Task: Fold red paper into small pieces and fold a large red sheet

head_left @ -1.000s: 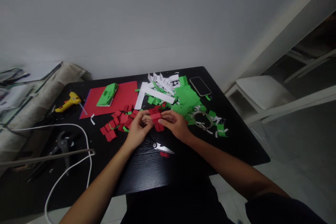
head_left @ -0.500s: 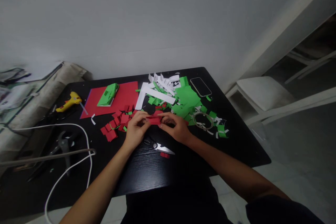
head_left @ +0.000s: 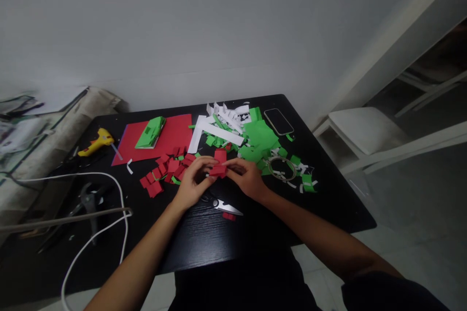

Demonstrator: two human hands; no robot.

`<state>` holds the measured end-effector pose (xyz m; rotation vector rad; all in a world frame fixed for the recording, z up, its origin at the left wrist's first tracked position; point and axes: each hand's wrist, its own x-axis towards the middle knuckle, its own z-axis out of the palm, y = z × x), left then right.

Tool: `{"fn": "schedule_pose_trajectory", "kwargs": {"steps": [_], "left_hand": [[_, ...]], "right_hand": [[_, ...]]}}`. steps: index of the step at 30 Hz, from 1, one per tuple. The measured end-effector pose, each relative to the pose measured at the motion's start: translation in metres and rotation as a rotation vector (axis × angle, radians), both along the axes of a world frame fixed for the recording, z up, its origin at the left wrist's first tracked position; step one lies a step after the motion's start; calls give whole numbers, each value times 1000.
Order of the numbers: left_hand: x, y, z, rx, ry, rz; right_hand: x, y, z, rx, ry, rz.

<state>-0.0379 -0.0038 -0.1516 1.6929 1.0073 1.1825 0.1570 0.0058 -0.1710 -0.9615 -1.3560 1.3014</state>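
Between my two hands is a piece of red paper [head_left: 218, 170], its folds standing up toward the far side. My left hand [head_left: 193, 182] pinches its left end with thumb and fingers, and my right hand [head_left: 248, 178] grips the right end. Just below them a pair of scissors [head_left: 226, 207] lies with its blades pointing right, the handles partly hidden by my left hand. Small red scraps [head_left: 229, 215] rest under the blades. Left of my left hand spreads a heap of cut red paper pieces [head_left: 155, 188] mixed with a few green bits.
Behind my hands lie white paper strips [head_left: 222, 132] and green paper [head_left: 260, 138]. A phone [head_left: 278, 121] and a ring [head_left: 282, 168] are at right. A yellow glue gun [head_left: 97, 142], a red sheet [head_left: 175, 131], a folded green paper bundle [head_left: 150, 132] and a white cable [head_left: 122, 194] occupy the left.
The red paper, a flat horizontal strip before, now shows an upright part above my fingertips. My fingers have shifted around it; the other things stay where they were.
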Motion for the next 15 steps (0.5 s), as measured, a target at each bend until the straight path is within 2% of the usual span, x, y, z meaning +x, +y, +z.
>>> {"fn": "schedule_pose_trajectory", "kwargs": {"steps": [6,11,15], "left_hand": [[1,-2,1,-8,-7,-32],[4,-2,2,-9,16,53],[4,0,-2,-35,-44,90]], "right_hand": [[0,0,1,9,-10,1],[4,-3,6,-15,38,78],[4,-4,7,18,30,85]]}}
